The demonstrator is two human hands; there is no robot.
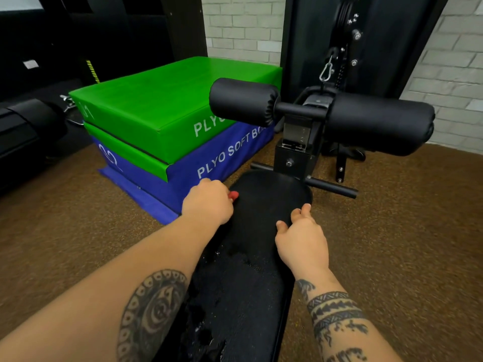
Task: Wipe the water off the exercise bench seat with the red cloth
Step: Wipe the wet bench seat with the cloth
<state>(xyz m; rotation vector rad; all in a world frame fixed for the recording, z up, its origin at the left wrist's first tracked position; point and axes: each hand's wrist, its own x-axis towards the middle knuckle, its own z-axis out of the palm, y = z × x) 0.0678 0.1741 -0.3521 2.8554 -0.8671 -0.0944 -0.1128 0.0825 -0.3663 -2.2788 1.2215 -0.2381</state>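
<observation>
Beside stacked plyo boxes (167, 108), left hand (207, 202) clutches red cloth (234, 195), right hand (300, 241) grips the wet seat (257, 205)

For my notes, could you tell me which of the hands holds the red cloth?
The left hand, with red cloth poking from its fist; the right hand merely grips the bench seat edge.

Black bench seat (264, 202), red cloth (234, 195), green box (167, 100), blue box (183, 182), speckled brown floor (392, 231), pale brick wall (243, 30)

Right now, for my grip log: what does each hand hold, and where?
The left hand grips the cloth, mostly hidden in the fist, so where cannot be told. The right hand holds the seat by its right edge.
</observation>
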